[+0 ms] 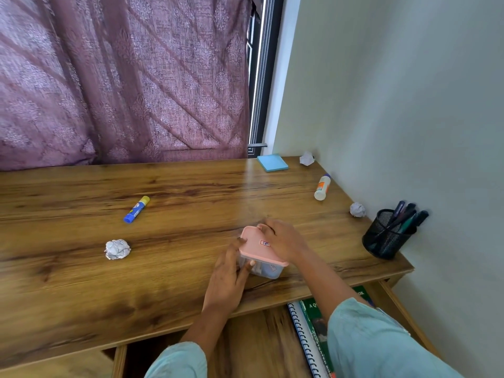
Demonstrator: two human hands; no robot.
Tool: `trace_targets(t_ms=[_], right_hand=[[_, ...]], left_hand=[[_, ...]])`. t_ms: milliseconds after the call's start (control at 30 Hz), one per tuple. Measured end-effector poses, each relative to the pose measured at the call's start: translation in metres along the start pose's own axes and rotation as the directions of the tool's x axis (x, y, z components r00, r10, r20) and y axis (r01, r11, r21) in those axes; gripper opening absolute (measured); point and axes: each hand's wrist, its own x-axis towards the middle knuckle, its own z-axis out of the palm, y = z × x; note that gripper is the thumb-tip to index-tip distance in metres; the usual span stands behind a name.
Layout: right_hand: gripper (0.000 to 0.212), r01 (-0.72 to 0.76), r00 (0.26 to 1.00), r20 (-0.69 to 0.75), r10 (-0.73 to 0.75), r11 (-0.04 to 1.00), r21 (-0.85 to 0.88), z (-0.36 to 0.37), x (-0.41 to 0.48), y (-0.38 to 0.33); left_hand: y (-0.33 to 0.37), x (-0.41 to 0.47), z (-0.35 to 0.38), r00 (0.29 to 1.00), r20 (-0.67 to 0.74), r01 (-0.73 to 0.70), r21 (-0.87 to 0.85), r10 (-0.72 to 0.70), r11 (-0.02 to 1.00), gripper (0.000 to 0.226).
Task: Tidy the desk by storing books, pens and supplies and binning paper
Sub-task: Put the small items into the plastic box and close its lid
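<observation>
- Paper ball (117, 249), glue stick (136, 209): loose on the surface (177, 186), apart from each other. The stick's long axis runs near-left to far-right. I judge the left hand (226, 276) nearer to both.
- Left hand: fingers and thumb curled round the clear supply box (266, 270), near the front edge.
- Right hand (283, 241): lies over the pink lid (259, 246), fingertips hooked on its far edge.
- Glue bottle (322, 186): far right, nearer my right hand.

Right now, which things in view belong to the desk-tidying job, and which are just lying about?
Job: pink-lidded box, gripped by left hand and right hand; blue glue stick; white glue bottle; three crumpled paper balls; blue sticky notes; pens in mesh cup; books in open drawer.
Just there: curtain; window frame; wall.
</observation>
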Motion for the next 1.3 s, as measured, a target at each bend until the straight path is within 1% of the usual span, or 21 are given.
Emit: trace_targets(t_ms=[67,167,233,267,300,333,367,400,467,567,733,833,900,967,1033,1100,1133,1200,1300], right_hand=[[0.034,0.003,1.0,-0.006,-0.003,1.0,0.017,0.002,0.002,0.002],[0.035,-0.007,1.0,-0.022,0.006,1.0,-0.005,0.003,0.0,0.002],[0.037,-0.015,0.999,-0.029,0.014,0.999,-0.034,0.003,-0.001,0.0],[0.038,-0.013,1.0,-0.029,0.011,0.998,-0.055,0.002,-0.003,-0.002],[0.039,-0.01,1.0,-0.03,0.007,0.997,-0.074,0.001,-0.003,-0.003],[0.039,-0.008,0.999,-0.032,0.006,0.996,-0.092,0.0,-0.004,-0.004],[0.04,-0.009,0.999,-0.033,0.005,0.994,-0.11,0.0,-0.005,-0.005],[0.04,-0.012,0.999,-0.036,0.008,0.992,-0.123,0.001,-0.006,-0.005],[0.041,-0.034,0.998,-0.049,0.028,0.991,-0.132,0.002,-0.006,-0.004],[0.042,-0.058,0.997,-0.053,0.051,0.989,-0.139,0.005,-0.003,-0.002],[0.043,-0.064,0.997,-0.056,0.056,0.987,-0.144,0.006,-0.001,-0.001],[0.043,-0.058,0.997,-0.049,0.051,0.988,-0.143,0.007,-0.001,0.0],[0.043,-0.059,0.998,-0.046,0.053,0.989,-0.135,0.007,-0.001,0.0],[0.043,-0.056,0.998,-0.049,0.05,0.989,-0.133,0.007,-0.001,0.0],[0.043,-0.056,0.997,-0.051,0.05,0.99,-0.13,0.006,-0.002,0.0],[0.044,-0.053,0.998,-0.047,0.047,0.99,-0.13,0.005,-0.002,0.0],[0.045,-0.052,0.998,-0.045,0.046,0.99,-0.129,0.005,-0.001,0.0],[0.046,-0.058,0.998,-0.04,0.053,0.99,-0.125,0.006,0.0,0.0],[0.046,-0.05,0.998,-0.036,0.045,0.988,-0.144,0.007,0.0,0.0]], left_hand=[[0.002,0.0,-0.001,1.0,-0.002,-0.004,-0.009,0.004,1.0,0.05],[-0.001,-0.001,0.0,0.999,0.006,-0.036,-0.032,0.036,0.999,0.052],[-0.003,-0.001,0.001,0.999,0.008,-0.037,-0.152,0.039,0.988,0.059],[-0.001,0.0,0.001,1.0,-0.005,-0.007,-0.236,0.006,0.972,0.056],[0.005,0.002,0.001,0.997,-0.03,0.055,-0.334,-0.069,0.941,0.049],[0.011,0.007,0.001,0.983,-0.043,0.143,-0.437,-0.18,0.888,0.041],[0.015,0.014,0.002,0.957,-0.045,0.225,-0.508,-0.287,0.831,0.037],[0.018,0.021,0.001,0.934,-0.045,0.279,-0.527,-0.355,0.803,0.036],[0.025,0.033,-0.001,0.915,-0.062,0.329,-0.457,-0.399,0.826,0.034],[0.035,0.043,-0.006,0.893,-0.132,0.376,-0.31,-0.431,0.873,0.024],[0.039,0.043,-0.006,0.905,-0.213,0.337,-0.166,-0.367,0.927,0.025],[0.04,0.042,-0.003,0.913,-0.27,0.279,-0.129,-0.305,0.951,0.025],[0.04,0.042,-0.001,0.912,-0.273,0.268,-0.17,-0.306,0.948,0.024],[0.037,0.043,0.0,0.909,-0.26,0.271,-0.229,-0.327,0.935,0.023],[0.031,0.045,0.001,0.905,-0.209,0.295,-0.314,-0.369,0.902,0.02],[0.032,0.049,0.0,0.896,-0.089,0.366,-0.411,-0.436,0.835,0.019],[0.036,0.052,-0.001,0.886,-0.023,0.406,-0.444,-0.463,0.799,0.022],[0.044,0.063,-0.004,0.87,0.056,0.452,-0.489,-0.491,0.746,0.025],[0.051,0.077,-0.006,0.834,0.092,0.514,-0.49,-0.544,0.704,0.016]])
